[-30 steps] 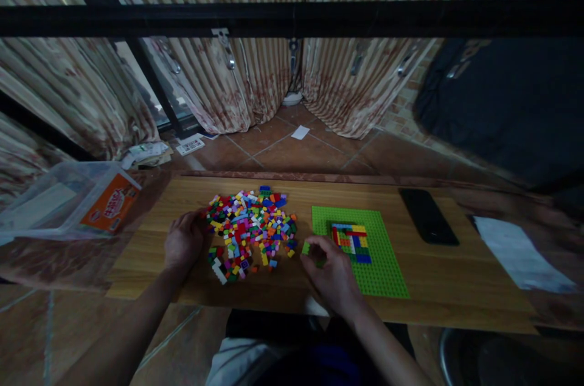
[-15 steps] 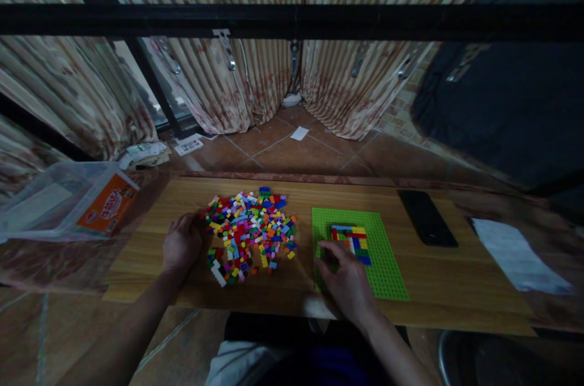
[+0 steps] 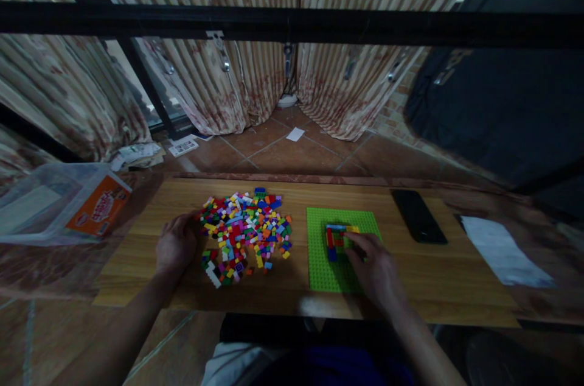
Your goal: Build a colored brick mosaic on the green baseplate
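Observation:
My left hand (image 3: 176, 246) rests on the wooden table (image 3: 456, 288) at the left edge of a heap of small coloured bricks (image 3: 244, 231), fingers loosely bent, nothing visible in it. My right hand (image 3: 376, 270) lies over a green baseplate (image 3: 319, 264). Its fingertips are pressed together on a small patch of built bricks (image 3: 335, 235) on the plate. What they pinch, if anything, is hidden. The hand covers the plate's right part.
A black phone (image 3: 417, 224) lies right of the baseplate, a white sheet of paper (image 3: 499, 252) farther right. A clear plastic box with an orange label (image 3: 59, 203) sits at the left. A black bar (image 3: 292, 17) crosses overhead before curtains.
My right hand, which held a green brick beside the heap, has moved right onto the baseplate and reached the built patch. My left hand has stayed by the heap.

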Action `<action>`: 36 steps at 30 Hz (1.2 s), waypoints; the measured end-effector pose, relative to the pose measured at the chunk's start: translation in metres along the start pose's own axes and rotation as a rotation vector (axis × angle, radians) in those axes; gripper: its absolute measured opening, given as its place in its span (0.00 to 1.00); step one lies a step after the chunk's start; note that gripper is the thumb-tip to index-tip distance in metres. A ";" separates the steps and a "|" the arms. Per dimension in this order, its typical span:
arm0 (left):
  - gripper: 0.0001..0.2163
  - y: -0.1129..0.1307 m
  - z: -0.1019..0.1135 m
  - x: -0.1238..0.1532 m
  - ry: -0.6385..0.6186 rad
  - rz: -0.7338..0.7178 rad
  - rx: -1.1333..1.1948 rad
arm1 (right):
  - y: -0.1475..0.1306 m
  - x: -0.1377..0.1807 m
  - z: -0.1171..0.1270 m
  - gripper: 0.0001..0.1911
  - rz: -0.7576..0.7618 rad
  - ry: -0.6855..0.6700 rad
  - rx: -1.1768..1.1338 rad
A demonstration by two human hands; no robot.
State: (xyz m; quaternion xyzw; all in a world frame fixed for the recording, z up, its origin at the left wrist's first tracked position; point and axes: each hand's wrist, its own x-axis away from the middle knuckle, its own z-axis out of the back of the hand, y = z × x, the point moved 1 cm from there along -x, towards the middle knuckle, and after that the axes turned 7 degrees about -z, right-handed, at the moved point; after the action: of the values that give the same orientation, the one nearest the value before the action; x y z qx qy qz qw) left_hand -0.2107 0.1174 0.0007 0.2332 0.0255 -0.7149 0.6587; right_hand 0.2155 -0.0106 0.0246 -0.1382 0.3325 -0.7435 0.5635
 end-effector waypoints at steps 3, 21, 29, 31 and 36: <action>0.17 -0.001 0.000 0.000 0.001 0.007 -0.004 | -0.004 -0.012 -0.004 0.16 0.072 -0.029 0.066; 0.19 0.004 0.003 0.000 -0.019 0.023 0.025 | -0.016 -0.031 -0.018 0.19 0.125 -0.067 0.253; 0.18 0.001 0.000 0.000 -0.027 0.033 0.003 | -0.014 -0.029 -0.016 0.11 0.150 -0.068 0.208; 0.18 0.001 0.000 0.000 -0.031 0.042 -0.003 | -0.014 -0.028 -0.017 0.11 0.158 -0.076 0.178; 0.18 0.002 0.001 0.000 -0.034 0.036 -0.005 | -0.013 -0.028 -0.020 0.11 0.164 -0.049 0.082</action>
State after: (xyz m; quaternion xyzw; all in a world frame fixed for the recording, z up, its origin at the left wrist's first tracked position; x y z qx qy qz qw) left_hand -0.2090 0.1171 0.0020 0.2196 0.0118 -0.7069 0.6723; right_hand 0.2038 0.0238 0.0229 -0.1056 0.2981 -0.7042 0.6356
